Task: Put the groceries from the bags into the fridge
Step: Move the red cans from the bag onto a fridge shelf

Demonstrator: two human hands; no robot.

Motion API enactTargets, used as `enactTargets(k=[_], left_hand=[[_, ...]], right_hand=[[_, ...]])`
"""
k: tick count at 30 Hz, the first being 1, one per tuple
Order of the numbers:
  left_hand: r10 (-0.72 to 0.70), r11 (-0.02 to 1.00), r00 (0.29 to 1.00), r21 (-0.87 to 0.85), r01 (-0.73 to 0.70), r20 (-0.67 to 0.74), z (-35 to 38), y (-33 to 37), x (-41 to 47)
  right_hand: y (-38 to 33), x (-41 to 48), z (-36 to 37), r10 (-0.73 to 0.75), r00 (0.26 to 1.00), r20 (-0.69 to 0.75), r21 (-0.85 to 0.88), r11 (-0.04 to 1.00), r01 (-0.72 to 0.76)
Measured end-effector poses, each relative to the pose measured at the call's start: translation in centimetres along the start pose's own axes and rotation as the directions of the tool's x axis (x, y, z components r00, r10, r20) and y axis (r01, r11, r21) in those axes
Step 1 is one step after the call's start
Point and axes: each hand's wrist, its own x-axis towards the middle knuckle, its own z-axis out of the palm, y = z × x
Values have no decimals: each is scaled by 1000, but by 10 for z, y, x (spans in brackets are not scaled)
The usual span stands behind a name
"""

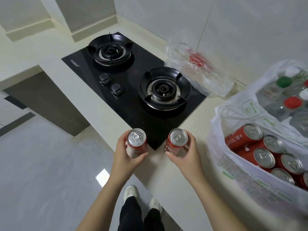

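My left hand [124,154] grips a red soda can [137,141] upright over the counter's front edge. My right hand [187,155] grips a second red can [176,141], tilted slightly, beside it. At the right, a white plastic bag [236,174] with green print lies open with several more red cans [265,155] inside. Behind it another bag [266,77] holds clear bottles with a green cap [283,82] and a red cap [292,102]. The fridge is out of view.
A black two-burner gas hob [133,80] is set into the cream counter [66,52] ahead. A crumpled clear plastic bag [198,69] with something red inside lies behind the hob by the wall. Grey floor [41,164] spreads to the left; my white shoes show below.
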Motion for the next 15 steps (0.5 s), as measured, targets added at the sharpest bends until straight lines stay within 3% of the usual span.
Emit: enactTargets(k=[7,11,15], left_hand=[[-79,990,997,115,81,-21,14,-31,-6],[-77,944,997,322,77,-13,18,-44,4],[-33,934,998,354,47,-45,25,-41,7]], right_hand=[[26,5,8,-20,999,31,-95,995,22],[43,7,11,-42,999,-12,-246,969,37],[48,8,15,-80,997,-18,-402,913,66]])
